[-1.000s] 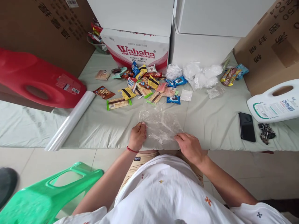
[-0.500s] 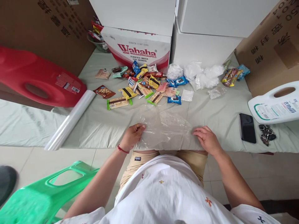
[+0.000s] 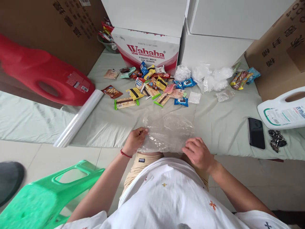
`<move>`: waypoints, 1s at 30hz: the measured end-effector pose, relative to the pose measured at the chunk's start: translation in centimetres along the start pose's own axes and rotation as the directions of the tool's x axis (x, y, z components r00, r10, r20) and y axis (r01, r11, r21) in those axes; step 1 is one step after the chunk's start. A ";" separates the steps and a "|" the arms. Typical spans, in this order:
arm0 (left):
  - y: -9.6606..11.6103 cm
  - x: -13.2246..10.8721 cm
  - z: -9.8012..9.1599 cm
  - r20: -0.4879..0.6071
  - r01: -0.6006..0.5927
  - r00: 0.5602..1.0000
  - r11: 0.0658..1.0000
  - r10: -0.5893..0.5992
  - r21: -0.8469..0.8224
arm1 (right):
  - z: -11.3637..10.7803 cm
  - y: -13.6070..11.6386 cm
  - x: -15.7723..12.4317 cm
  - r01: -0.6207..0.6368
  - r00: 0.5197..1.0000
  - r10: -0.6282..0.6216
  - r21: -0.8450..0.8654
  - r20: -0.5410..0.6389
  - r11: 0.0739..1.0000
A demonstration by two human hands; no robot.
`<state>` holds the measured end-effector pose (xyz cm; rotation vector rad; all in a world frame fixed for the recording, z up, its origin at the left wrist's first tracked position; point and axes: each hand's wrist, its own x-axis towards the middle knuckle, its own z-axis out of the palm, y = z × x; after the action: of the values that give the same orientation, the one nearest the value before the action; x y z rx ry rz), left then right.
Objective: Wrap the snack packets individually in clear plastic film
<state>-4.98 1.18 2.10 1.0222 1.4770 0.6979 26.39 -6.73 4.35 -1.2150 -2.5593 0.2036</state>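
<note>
A thin, crumpled sheet of clear plastic film (image 3: 166,130) lies spread at the table's front edge, over my lap. At its left side, my left hand (image 3: 137,138) pinches the film between thumb and fingers. My right hand (image 3: 196,152) is at the film's lower right edge, its fingers loosely bent and a little apart; whether the fingertips touch the film is hard to tell. Just beyond the film lies a loose heap of wrapped snacks, among them a green-ended bar (image 3: 125,103), a yellow packet (image 3: 135,93) and a blue packet (image 3: 181,101).
Crumpled clear plastic (image 3: 212,78) sits at the back right. Left are a film roll (image 3: 78,118) and a red jug (image 3: 52,76); right are a phone (image 3: 256,133), keys (image 3: 277,140) and a white jug (image 3: 283,111). Boxes (image 3: 150,51) wall the back. A green stool (image 3: 47,197) stands lower left.
My right hand has moved left and slightly down, from the film's right end onto its lower right part. My left hand keeps its pinch. The view has shifted slightly.
</note>
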 end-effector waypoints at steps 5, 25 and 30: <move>-1.4 -0.2 -0.5 -0.026 -0.003 1.000 0.998 0.004 0.059 | -0.6 -0.3 -3.3 0.067 0.974 -0.120 0.257 0.195 0.964; -0.4 -0.4 7.0 0.021 -0.291 0.855 0.446 0.519 0.847 | 2.0 -1.4 5.9 -0.184 0.975 0.213 0.312 -0.061 0.932; -1.7 -0.2 6.6 0.093 -0.280 0.864 0.318 0.495 0.906 | 1.5 6.2 8.2 -0.423 0.882 0.462 0.277 -0.094 0.863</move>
<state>1.10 -0.52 -0.39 2.3034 1.8350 0.2548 25.53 3.54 3.02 -1.6284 -2.0112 0.4920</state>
